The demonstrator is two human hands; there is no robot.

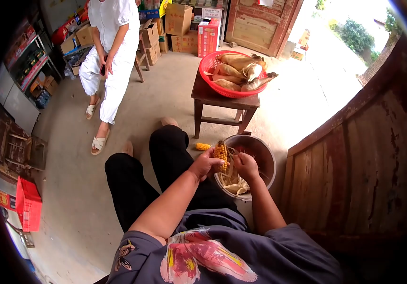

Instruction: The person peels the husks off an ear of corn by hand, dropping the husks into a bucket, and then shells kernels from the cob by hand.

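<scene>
My left hand [205,164] is wrapped round a yellow corn cob [220,157], held upright over the left rim of a metal basin [271,165]. Just right of the cob, my right hand [245,165] is closed, with thin strips of husk by its fingers; what it grips is too small to make out. Pale loose husks [234,182] lie in the basin below both hands. Another yellow cob [203,146] rests on the floor left of the basin. Several cobs in their husks [232,71] fill a red plastic basket [234,92] on a dark wooden stool [203,92].
A seated person in white [113,61] is at the upper left, hands on their lap. Cardboard boxes [178,20] stand at the back. A wooden door [341,165] is close on the right. Red crates [28,203] sit at the far left.
</scene>
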